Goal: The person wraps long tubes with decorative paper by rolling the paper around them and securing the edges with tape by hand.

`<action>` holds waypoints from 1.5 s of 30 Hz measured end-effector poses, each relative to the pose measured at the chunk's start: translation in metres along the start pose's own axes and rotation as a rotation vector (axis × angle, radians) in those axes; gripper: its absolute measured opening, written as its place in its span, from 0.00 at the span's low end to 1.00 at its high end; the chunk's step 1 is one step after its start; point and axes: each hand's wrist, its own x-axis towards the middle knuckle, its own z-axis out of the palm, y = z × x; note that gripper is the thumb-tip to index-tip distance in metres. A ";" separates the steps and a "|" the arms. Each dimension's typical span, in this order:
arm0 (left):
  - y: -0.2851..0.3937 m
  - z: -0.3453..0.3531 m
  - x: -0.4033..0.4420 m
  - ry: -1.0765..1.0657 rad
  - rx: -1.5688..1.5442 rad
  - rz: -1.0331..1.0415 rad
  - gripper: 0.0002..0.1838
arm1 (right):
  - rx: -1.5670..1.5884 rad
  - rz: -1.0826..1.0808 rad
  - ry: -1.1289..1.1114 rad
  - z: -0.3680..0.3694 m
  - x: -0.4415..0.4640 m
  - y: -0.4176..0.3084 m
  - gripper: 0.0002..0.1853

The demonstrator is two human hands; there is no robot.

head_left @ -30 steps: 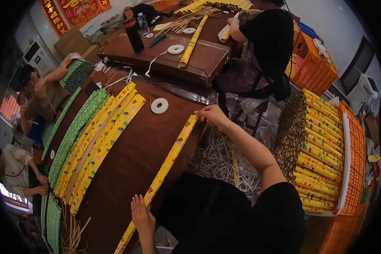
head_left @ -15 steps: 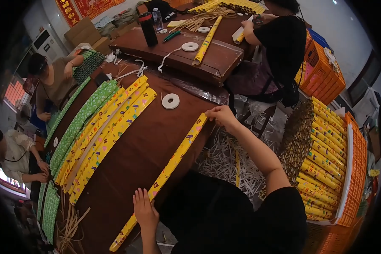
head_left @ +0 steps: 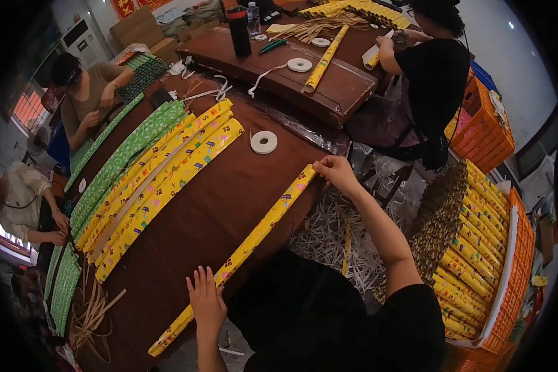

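Observation:
A long, thin roll of yellow printed wrapping paper [head_left: 261, 230] lies slantwise along the near edge of the brown table. At its far end, my right hand [head_left: 336, 173] pinches the tip between thumb and fingers. My left hand [head_left: 206, 299] rests on the roll's lower part with fingers stretched out. A white roll of tape [head_left: 263, 142] lies on the table beyond the yellow roll. Left of it are yellow printed paper sheets [head_left: 173, 180] in a stack, with a tan strip across them, and green patterned paper [head_left: 127, 139] beside them.
Co-workers sit at the left [head_left: 87, 87] and far right [head_left: 431, 68]. A raised brown table [head_left: 279, 46] holds a dark bottle [head_left: 239, 31] and another tape roll [head_left: 299, 64]. Orange crates [head_left: 508, 273] with finished yellow rolls [head_left: 471, 248] stand right. Shredded paper [head_left: 322, 245] covers the floor.
The whole view has shifted slightly. My right hand still pinches the far tip of the roll, and my left hand stays on its lower part, its fingers now more spread.

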 end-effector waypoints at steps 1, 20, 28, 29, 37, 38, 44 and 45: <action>-0.002 0.000 0.000 0.003 0.006 -0.011 0.29 | -0.029 -0.012 0.013 0.001 -0.001 0.000 0.17; -0.007 0.011 -0.002 0.181 0.150 0.143 0.31 | -0.599 -0.105 0.205 -0.018 -0.006 0.000 0.21; -0.010 0.011 -0.004 0.181 0.114 0.140 0.34 | -0.753 -1.267 -0.272 0.158 -0.133 -0.054 0.38; -0.011 0.011 -0.004 0.178 0.103 0.146 0.33 | -0.752 -1.276 -0.327 0.170 -0.139 -0.057 0.38; -0.018 0.011 -0.004 0.126 -0.182 0.053 0.28 | -0.807 -1.131 -0.429 0.191 -0.149 -0.039 0.45; -0.013 0.008 -0.004 0.136 -0.215 0.016 0.27 | -0.785 -1.115 -0.401 0.190 -0.153 -0.042 0.45; -0.007 0.008 0.003 0.098 -0.083 -0.027 0.26 | -0.646 -1.084 -0.392 0.201 -0.167 -0.026 0.47; -0.007 0.009 0.002 0.098 -0.045 -0.020 0.26 | -0.665 -1.059 -0.379 0.196 -0.165 -0.024 0.47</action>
